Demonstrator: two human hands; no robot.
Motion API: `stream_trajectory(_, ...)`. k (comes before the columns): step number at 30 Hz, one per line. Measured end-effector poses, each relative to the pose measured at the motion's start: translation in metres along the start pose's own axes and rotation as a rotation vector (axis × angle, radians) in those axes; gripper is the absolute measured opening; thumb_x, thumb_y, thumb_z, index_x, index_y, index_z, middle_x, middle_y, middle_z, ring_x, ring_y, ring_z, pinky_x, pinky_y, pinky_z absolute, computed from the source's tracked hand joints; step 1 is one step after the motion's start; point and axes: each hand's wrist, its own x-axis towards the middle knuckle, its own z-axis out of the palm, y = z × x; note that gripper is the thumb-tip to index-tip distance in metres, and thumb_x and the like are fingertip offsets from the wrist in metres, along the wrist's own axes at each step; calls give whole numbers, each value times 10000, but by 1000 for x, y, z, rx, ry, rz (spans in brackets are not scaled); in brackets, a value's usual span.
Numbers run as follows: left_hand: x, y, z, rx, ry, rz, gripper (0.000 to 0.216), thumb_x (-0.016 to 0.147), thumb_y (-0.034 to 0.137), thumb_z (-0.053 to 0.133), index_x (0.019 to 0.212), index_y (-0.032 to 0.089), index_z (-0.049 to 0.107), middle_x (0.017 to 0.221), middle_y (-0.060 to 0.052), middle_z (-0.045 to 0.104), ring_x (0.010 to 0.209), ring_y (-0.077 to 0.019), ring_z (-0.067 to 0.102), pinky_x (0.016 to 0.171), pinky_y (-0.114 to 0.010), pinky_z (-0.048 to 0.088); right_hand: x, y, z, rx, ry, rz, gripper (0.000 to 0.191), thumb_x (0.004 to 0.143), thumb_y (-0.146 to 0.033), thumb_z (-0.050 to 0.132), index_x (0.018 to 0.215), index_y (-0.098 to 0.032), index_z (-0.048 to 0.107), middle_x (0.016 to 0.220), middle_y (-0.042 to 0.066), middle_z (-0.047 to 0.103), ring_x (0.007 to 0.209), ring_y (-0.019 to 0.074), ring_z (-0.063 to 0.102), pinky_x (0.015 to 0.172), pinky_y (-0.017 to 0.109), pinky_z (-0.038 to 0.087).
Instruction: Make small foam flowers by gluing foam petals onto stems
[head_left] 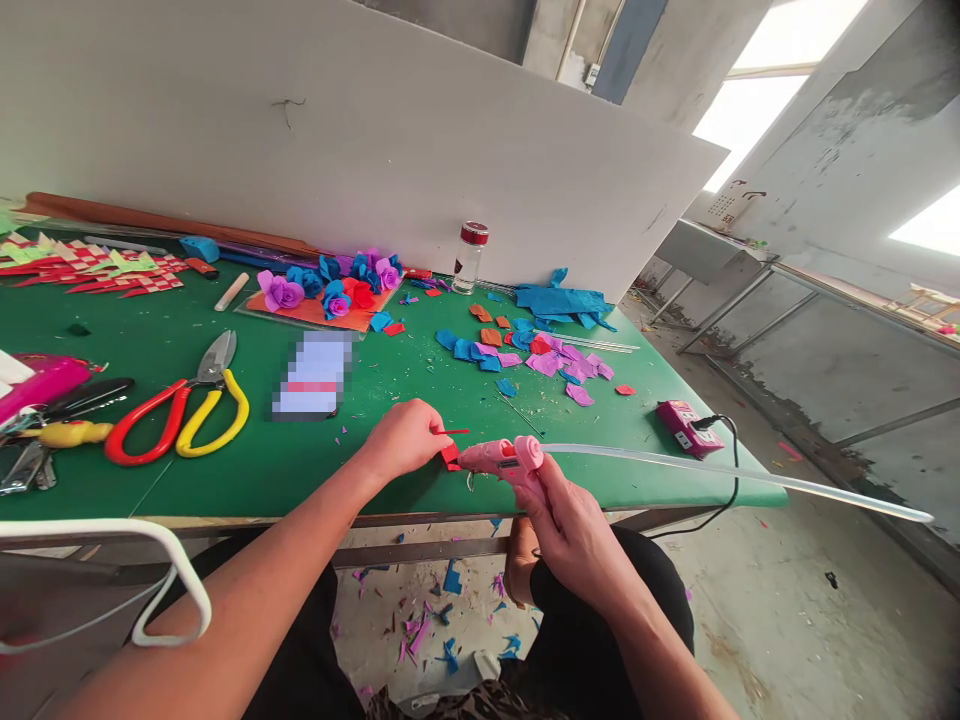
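My left hand (409, 437) is closed in a pinch over the front of the green table. A thin red strip (456, 432) sticks out from its fingertips. Just below them is a small piece of red crepe paper (450, 456); whether the fingers hold that too is hard to see. My right hand (566, 515) grips a pink hot glue gun (499, 457), its nozzle pointing left at the red paper, touching or almost so. A long clear glue stick (720, 470) runs from the back of the gun far to the right.
Large scissors (180, 410), a phone (313, 375) and crepe paper flowers (330, 285) are to the left. Loose purple petals (559, 360) and blue crepe paper (566, 303) lie behind the hands. A glass bottle (469, 262) stands further back. A corded power socket (688, 428) sits right.
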Motion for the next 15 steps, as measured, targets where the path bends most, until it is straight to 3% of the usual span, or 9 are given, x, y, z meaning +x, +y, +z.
stream_trajectory(7, 1, 0, 0, -14, -22, -15, 229, 706, 358, 606, 571, 188, 681, 491, 4, 543, 502, -125, 435, 492, -256, 254, -2, 7, -5, -39, 43, 18, 382, 971, -316, 340, 1312, -166, 426, 760, 26, 643, 616, 178, 587, 569, 259, 444)
stream_trajectory(15, 0, 1, 0, 2, -17, -1, 231, 705, 350, 592, 561, 190, 679, 504, -10, 579, 540, -142, 485, 500, -255, 270, 1, 6, 2, -29, 36, -21, 340, 969, -299, 345, 1260, -173, 467, 753, 19, 638, 623, 173, 604, 559, 249, 445)
